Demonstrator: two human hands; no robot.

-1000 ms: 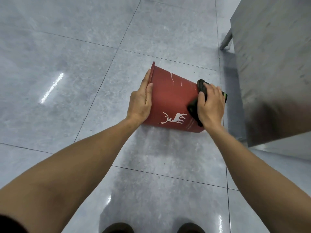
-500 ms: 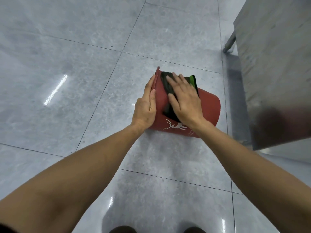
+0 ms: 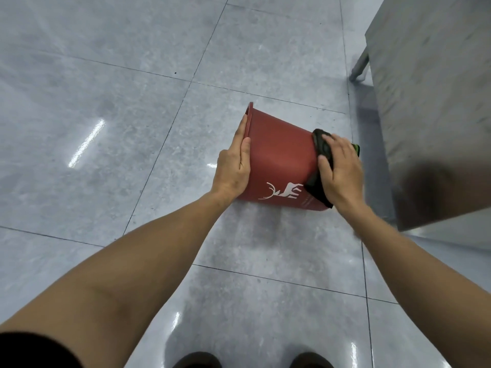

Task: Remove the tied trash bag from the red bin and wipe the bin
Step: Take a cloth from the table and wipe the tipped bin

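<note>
Red bin (image 3: 281, 158): lies on its side on the grey tiled floor (image 3: 106, 128), open rim turned to the left and base to the right; a white deer print faces up near the lower side. No trash bag shows in or around it, so the removal step looks done and the wiping is in hand.

Left hand (image 3: 233, 168): lies flat and open against the rim end, fingers straight along the lip, grip not closed around anything. Judged purpose: to brace the bin so it neither rolls nor slides while the other hand rubs.

Right hand (image 3: 341, 172): presses a dark cloth (image 3: 320, 148) onto the bin's base end, fingers spread over it and thumb on the wall side; the grip pins the cloth against the bin more than it clamps it. A green edge of the cloth peeks out past the knuckles.

Why on its side: this likely brings the outer wall and base within reach from above.

Edges and room: a grey metal cabinet (image 3: 430, 102) stands just beside the base end, with its leg (image 3: 358, 67) further back; room to the right is tight. The floor to the left and toward the person's shoes (image 3: 196, 361) is open, so turning the bin that way looks easiest.
</note>
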